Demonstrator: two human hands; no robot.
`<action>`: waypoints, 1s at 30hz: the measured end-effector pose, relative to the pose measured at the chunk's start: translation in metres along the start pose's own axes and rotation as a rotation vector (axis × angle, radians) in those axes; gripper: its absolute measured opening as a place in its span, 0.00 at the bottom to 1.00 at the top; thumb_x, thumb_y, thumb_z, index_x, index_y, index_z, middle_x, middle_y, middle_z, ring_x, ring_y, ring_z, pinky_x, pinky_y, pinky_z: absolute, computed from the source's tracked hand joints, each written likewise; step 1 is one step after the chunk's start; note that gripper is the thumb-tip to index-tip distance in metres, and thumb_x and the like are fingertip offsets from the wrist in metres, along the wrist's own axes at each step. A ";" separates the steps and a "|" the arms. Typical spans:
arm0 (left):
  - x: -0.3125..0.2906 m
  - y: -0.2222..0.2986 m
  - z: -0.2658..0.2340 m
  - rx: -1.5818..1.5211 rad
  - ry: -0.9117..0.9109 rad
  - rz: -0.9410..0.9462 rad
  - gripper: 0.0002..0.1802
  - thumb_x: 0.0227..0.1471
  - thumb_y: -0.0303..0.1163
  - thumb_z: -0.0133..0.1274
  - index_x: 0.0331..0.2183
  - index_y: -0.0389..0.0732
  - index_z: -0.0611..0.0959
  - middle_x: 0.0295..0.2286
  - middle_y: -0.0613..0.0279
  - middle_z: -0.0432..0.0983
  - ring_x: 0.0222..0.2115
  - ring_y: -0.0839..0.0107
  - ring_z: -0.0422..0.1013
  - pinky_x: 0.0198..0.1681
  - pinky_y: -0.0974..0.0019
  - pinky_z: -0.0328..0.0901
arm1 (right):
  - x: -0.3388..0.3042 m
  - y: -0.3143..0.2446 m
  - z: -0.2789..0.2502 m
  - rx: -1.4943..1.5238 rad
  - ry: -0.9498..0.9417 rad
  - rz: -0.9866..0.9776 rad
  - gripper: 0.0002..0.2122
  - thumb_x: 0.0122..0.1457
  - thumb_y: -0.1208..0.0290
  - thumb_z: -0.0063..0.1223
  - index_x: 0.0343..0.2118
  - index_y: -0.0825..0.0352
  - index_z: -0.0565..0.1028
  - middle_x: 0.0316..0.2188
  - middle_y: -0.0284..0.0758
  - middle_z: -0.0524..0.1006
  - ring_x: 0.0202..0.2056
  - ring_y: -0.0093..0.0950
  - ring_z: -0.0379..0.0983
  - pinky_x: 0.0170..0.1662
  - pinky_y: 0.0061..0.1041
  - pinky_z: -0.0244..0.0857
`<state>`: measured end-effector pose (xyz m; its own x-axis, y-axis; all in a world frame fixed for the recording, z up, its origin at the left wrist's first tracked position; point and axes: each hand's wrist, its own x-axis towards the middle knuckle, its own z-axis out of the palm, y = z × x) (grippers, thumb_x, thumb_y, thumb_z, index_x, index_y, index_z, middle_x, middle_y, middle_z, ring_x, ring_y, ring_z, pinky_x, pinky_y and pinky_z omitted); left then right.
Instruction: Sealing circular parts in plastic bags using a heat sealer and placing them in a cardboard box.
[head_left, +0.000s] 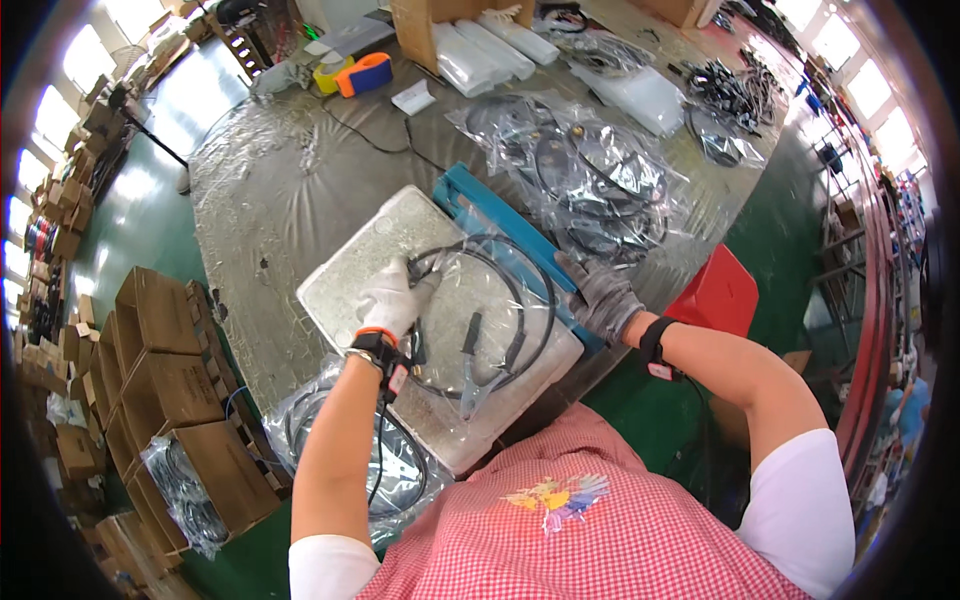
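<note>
A coil of black cable (549,300) with a clamp-like end (469,365) lies on a white foam block (345,262), apparently inside a clear plastic bag. My left hand (393,297), in a white glove, has its fingers closed at the coil's left side, gripping the cable or the bag around it. A long blue bar-shaped device (497,222), which looks like a bag sealer, stands along the block's far right edge. My right hand (602,298), in a grey glove, rests on the near end of this device with its fingers stretched out.
Several bagged cables (590,170) are piled beyond the blue device. Another bagged cable (395,480) lies by my left forearm. A red bin (718,292) sits to the right. Tape rolls (362,76) and clear plastic sleeves (480,58) are at the back. Cardboard boxes (175,390) stand at left.
</note>
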<state>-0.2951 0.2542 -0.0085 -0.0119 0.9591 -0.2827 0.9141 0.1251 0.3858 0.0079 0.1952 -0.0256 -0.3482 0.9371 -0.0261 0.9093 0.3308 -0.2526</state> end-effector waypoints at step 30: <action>0.012 0.022 0.032 0.359 0.035 -0.219 0.31 0.50 0.60 0.42 0.40 0.42 0.74 0.36 0.52 0.75 0.39 0.54 0.72 0.38 0.54 0.67 | -0.001 -0.001 -0.007 0.086 -0.092 0.045 0.29 0.52 0.64 0.44 0.59 0.61 0.55 0.42 0.50 0.68 0.40 0.45 0.69 0.43 0.41 0.63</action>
<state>-0.2622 0.2601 -0.0313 -0.2302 0.9285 -0.2914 0.9714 0.2370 -0.0124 0.0090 0.1944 -0.0187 -0.3303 0.9353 -0.1266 0.9028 0.2740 -0.3315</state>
